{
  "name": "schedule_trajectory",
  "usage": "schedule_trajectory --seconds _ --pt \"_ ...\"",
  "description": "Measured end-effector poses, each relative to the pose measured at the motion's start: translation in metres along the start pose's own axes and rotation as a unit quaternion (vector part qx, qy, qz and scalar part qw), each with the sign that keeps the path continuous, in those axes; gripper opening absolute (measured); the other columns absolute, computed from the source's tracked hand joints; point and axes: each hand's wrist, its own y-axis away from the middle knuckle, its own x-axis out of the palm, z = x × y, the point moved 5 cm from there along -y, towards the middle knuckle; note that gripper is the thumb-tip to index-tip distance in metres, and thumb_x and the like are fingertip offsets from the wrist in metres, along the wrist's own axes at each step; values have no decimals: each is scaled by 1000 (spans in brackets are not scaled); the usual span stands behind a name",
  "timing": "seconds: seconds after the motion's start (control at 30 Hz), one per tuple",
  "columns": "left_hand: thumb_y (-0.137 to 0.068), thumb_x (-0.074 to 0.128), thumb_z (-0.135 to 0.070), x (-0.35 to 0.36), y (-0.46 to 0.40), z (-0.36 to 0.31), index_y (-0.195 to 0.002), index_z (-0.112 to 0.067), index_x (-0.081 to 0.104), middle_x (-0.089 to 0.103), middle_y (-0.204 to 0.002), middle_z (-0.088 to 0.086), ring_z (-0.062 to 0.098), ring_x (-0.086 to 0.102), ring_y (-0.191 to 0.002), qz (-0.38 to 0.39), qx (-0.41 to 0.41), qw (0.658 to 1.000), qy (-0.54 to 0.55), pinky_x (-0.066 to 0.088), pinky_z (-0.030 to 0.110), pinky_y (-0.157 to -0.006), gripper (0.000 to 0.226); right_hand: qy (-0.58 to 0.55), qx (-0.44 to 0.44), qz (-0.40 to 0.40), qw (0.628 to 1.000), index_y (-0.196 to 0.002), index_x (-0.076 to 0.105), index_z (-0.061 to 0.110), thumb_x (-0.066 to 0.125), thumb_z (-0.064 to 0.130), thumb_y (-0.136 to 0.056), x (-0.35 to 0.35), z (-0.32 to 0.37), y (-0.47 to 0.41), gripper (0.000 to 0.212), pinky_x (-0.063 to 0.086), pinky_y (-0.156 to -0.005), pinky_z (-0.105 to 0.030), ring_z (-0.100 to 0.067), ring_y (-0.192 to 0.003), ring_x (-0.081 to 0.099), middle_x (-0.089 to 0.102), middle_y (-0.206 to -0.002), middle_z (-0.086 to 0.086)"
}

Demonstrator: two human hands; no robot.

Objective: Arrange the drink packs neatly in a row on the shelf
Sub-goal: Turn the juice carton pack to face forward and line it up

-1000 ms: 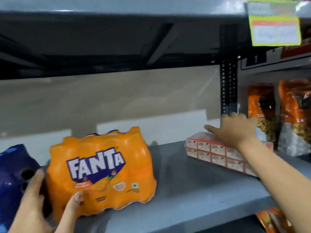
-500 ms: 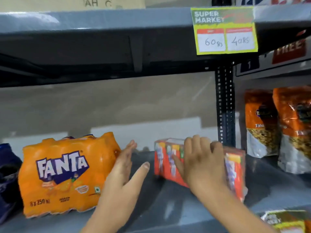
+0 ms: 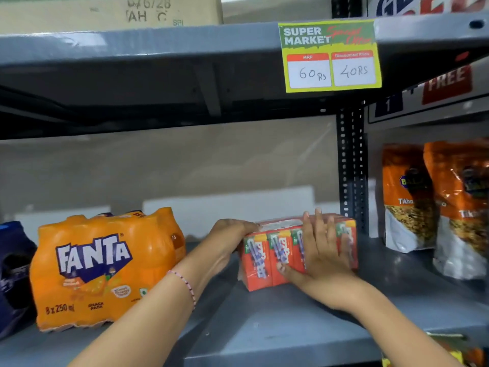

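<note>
A red pack of small juice cartons [image 3: 267, 258] stands upright on the grey shelf [image 3: 264, 327], right of centre. My left hand [image 3: 232, 234] grips its upper left corner from behind. Pressed flat against the pack's front face is my right hand [image 3: 321, 250], fingers spread and pointing up. An orange Fanta multipack [image 3: 103, 266] stands to the left, a gap apart from the carton pack. A dark blue drink pack [image 3: 13, 274] sits at the far left, partly cut off by the frame.
A perforated black upright post [image 3: 350, 170] stands just behind and right of the carton pack. Orange snack bags [image 3: 434, 202] fill the neighbouring bay on the right. The shelf above [image 3: 158, 46] carries a yellow price tag [image 3: 330, 56] and a cardboard box [image 3: 111, 10].
The carton pack went from lying flat at the right to standing upright nearer the middle. My left hand left the Fanta pack and took hold of the carton pack's left corner.
</note>
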Motion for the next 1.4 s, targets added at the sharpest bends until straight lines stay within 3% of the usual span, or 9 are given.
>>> schedule_trajectory --seconds 0.13,0.23,0.33,0.53,0.77,0.9,1.07,1.3,1.4 --pt "-83 73 -6 -6 27 1 -102 6 73 71 -108 37 30 65 -83 14 -6 1000 24 50 33 -70 22 -343 4 169 924 -151 -32 28 47 96 -54 4 15 6 142 -5 -122 -33 -5 -144 -27 -38 -153 17" --pt "-90 66 -22 -6 50 5 -88 -9 69 73 -101 17 25 65 -85 14 -11 998 59 47 37 -81 13 -504 -30 186 843 -159 3 34 75 78 -55 1 30 19 134 25 -119 -30 -4 -148 26 22 -162 20" --pt "-92 56 -51 -12 65 9 -99 -9 62 77 -107 11 27 63 -94 -10 -31 995 92 38 46 -101 43 -541 -25 114 833 -139 46 21 93 40 -53 -7 35 26 99 59 -84 -30 -14 -107 73 76 -116 4" --pt "-98 29 -66 -12 71 8 -141 -8 49 77 -117 15 27 65 -109 -7 -34 995 95 21 54 -119 75 -344 98 -134 924 -117 38 31 83 33 -54 -23 45 48 77 53 -66 -32 -18 -78 66 64 -85 13" --pt "-102 36 -55 -21 69 6 -151 -15 40 56 -128 0 23 52 -119 -120 -21 992 42 33 34 -93 63 -483 52 16 874 -109 51 19 83 -9 -66 -28 4 36 61 58 -64 -30 -17 -83 74 74 -103 -14" --pt "-98 35 -63 -34 61 18 -157 -22 30 49 -154 4 30 50 -138 -157 -20 987 6 38 45 -109 72 -535 29 191 823 -125 53 10 84 -12 -63 -41 -33 24 73 50 -99 -55 -40 -110 69 72 -117 -26" --pt "-102 40 -55 -40 67 26 -127 -19 61 77 -91 3 19 74 -75 -180 -25 979 92 49 28 -57 49 -578 30 258 773 -131 64 20 74 -16 -71 -46 -56 16 70 39 -111 -59 -42 -121 63 67 -129 -27" --pt "-99 49 -51 -31 75 31 -111 -19 65 77 -71 -3 14 75 -59 -107 -9 983 150 53 29 -55 37 -649 53 168 740 -131 62 13 88 26 -67 -32 -32 38 70 45 -103 -51 -31 -115 69 73 -125 -16" --pt "-95 52 -55 -31 78 31 -85 -19 69 78 -60 -2 14 75 -49 -73 -2 978 196 54 33 -57 41 -708 55 122 693 -124 71 17 58 40 -87 -36 -25 46 45 47 -105 -57 -32 -119 66 71 -129 -15"
